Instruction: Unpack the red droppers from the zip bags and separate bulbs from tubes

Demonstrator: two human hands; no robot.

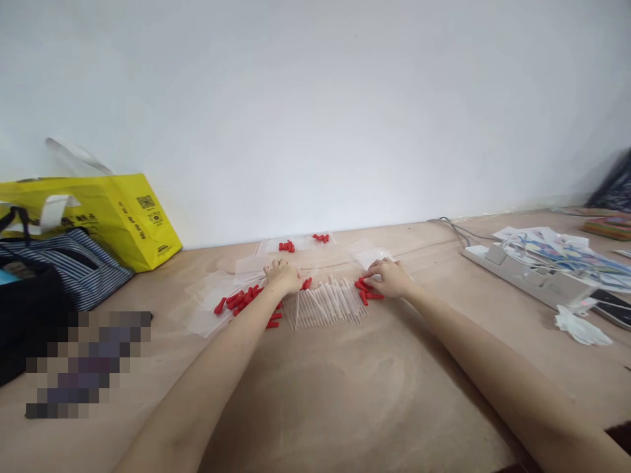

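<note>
My left hand [283, 274] rests over clear plastic bags [249, 268], fingers bent and apart, tips partly hidden. Beside and under that forearm lies a pile of small red tapered pieces [241, 299]. A row of thin, pale, clear sticks or tubes [323, 303] lies side by side between my hands. Another red piece [307, 284] sits at the row's far left end. At the right end, my right hand [389, 278] has its fingers closed at a few red pieces [363, 297], with one against the fingertips.
Farther back, a flat clear bag [303, 245] carries two small red clusters. A yellow bag [155, 226] and a striped bag [91, 269] stand left. On the right are a power strip [522, 279] with cables, printed papers [557, 246], a phone [614, 307] and a crumpled tissue [582, 327].
</note>
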